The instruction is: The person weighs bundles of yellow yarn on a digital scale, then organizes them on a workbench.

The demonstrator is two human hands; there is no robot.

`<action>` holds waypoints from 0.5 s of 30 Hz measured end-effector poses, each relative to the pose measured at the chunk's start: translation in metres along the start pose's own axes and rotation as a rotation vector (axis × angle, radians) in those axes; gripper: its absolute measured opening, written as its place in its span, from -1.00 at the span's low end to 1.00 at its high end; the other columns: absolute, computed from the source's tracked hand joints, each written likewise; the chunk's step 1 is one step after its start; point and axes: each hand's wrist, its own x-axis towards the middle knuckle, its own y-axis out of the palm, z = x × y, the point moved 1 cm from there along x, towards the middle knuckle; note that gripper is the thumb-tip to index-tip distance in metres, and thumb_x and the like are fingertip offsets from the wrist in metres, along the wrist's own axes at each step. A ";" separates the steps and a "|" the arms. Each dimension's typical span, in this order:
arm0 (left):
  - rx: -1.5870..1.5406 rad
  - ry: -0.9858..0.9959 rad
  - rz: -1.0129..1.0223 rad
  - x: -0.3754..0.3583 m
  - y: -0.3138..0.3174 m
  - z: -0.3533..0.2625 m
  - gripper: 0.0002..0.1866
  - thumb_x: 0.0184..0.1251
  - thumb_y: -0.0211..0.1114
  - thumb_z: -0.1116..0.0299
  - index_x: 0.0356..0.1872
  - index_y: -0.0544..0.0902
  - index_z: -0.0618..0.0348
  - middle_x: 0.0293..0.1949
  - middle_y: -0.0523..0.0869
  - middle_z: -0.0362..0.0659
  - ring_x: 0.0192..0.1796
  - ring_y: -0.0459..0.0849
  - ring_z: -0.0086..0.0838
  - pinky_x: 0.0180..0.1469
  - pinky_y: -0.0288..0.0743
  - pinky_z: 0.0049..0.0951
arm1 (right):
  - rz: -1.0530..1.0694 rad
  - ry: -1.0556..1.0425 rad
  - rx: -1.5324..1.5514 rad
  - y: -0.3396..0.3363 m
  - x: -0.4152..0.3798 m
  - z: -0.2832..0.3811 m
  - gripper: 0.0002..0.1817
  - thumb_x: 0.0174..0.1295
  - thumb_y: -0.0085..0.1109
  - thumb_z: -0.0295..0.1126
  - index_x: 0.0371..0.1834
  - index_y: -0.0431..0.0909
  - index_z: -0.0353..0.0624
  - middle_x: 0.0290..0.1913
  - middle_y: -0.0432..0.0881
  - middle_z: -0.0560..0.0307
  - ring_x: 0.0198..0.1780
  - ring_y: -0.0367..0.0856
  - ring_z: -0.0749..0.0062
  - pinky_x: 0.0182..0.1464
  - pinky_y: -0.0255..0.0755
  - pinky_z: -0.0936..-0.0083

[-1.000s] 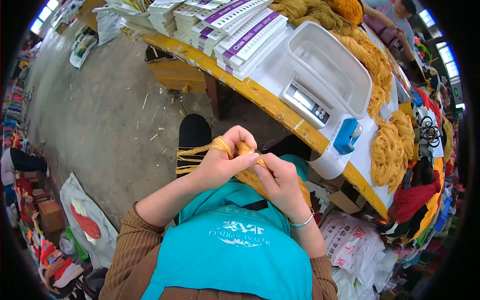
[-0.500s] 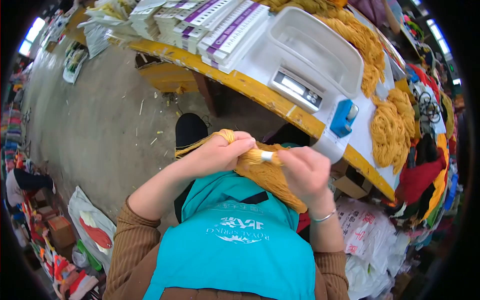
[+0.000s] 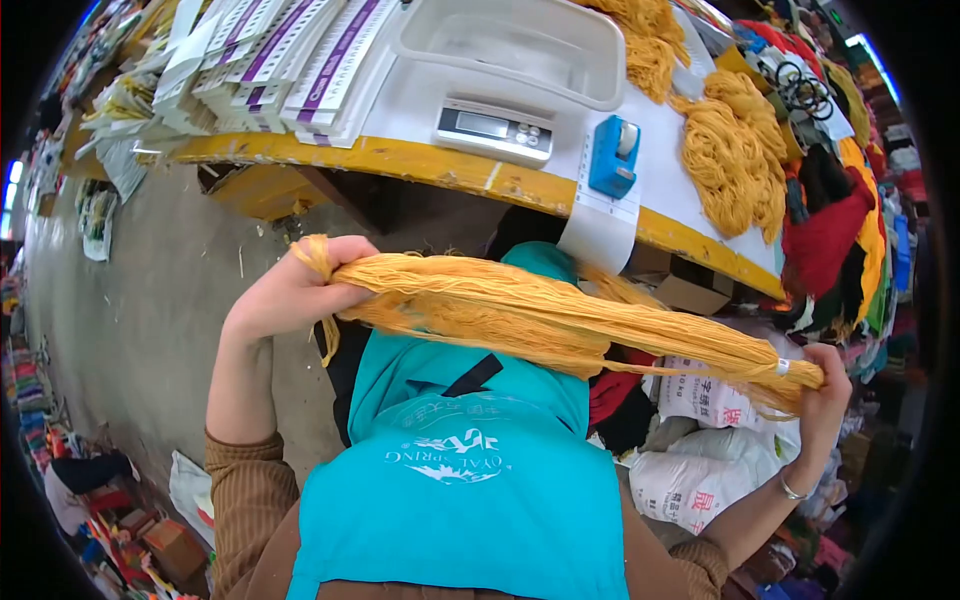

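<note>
Nearest, the teal apron (image 3: 455, 440) lay across the person's lap, and above it the yarn bundle (image 3: 560, 305) was stretched from left to right. Half a second earlier the hands had been near each other over the lap; now they were wide apart, with the yarn drawn out between them. That seemed to put the upper strands under some pull and lay them mostly side by side, while a looser part sagged below and a few strands blurred on the far side.

The left hand (image 3: 300, 290) was closed around the left end, a yarn loop (image 3: 314, 254) about its fingers. The right hand (image 3: 826, 385) was clamped on the right end, just beyond a white band (image 3: 783, 367) that wrapped the bundle. The band, between the hands earlier as well, had moved far to the right along with that hand.

To the right, beyond the right forearm, sat printed sacks (image 3: 700, 465). Farther off was the yellow-edged table (image 3: 400, 160), bearing a small scale (image 3: 495, 130), a blue tape holder (image 3: 612, 155) to its right and more golden yarn (image 3: 735, 150) beyond that. Behind the scale stood a pale tub (image 3: 505, 72); card stacks (image 3: 320, 75) filled the left part.
</note>
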 end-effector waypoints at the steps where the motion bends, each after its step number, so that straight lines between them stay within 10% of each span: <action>1: -0.029 0.010 -0.015 -0.001 0.000 -0.003 -0.85 0.27 0.26 0.59 -0.14 0.60 0.29 -0.34 0.64 -0.32 -0.26 0.53 -0.73 -0.22 0.46 -0.59 | -0.098 0.018 0.029 -0.004 -0.009 -0.040 -0.70 0.05 0.02 -0.64 -0.12 0.56 -0.25 -0.41 0.55 0.15 -0.32 0.53 0.54 -0.20 0.41 0.61; 6: -0.028 -0.035 0.092 -0.011 -0.001 0.009 -0.82 0.24 0.24 0.64 -0.14 0.60 0.31 -0.35 0.61 -0.32 -0.26 0.54 -0.69 -0.20 0.48 -0.58 | -0.253 0.242 0.144 0.028 -0.060 -0.201 -0.76 0.19 0.04 -0.53 -0.08 0.59 -0.28 -0.26 0.63 0.22 -0.21 0.55 0.55 -0.10 0.45 0.58; 10: 0.038 -0.060 0.065 -0.013 0.004 0.026 -0.76 0.27 0.25 0.62 -0.04 0.61 0.30 -0.24 0.69 -0.28 -0.19 0.58 -0.66 -0.11 0.53 -0.53 | 0.012 0.483 -0.391 0.091 -0.119 -0.312 -0.60 0.08 0.18 -0.53 0.06 0.59 -0.25 -0.07 0.71 -0.09 -0.03 0.67 0.09 0.01 0.51 0.30; 15: -0.318 -0.050 -0.281 -0.011 0.006 0.041 -0.63 0.62 -0.01 0.19 0.15 0.58 0.23 -0.12 0.76 -0.21 -0.52 0.39 -0.79 -0.46 0.30 -0.71 | 0.320 0.465 -0.239 0.132 -0.101 -0.237 -0.48 0.06 0.27 -0.44 0.17 0.54 -0.26 0.09 0.65 -0.19 0.12 0.63 -0.03 0.23 0.45 0.25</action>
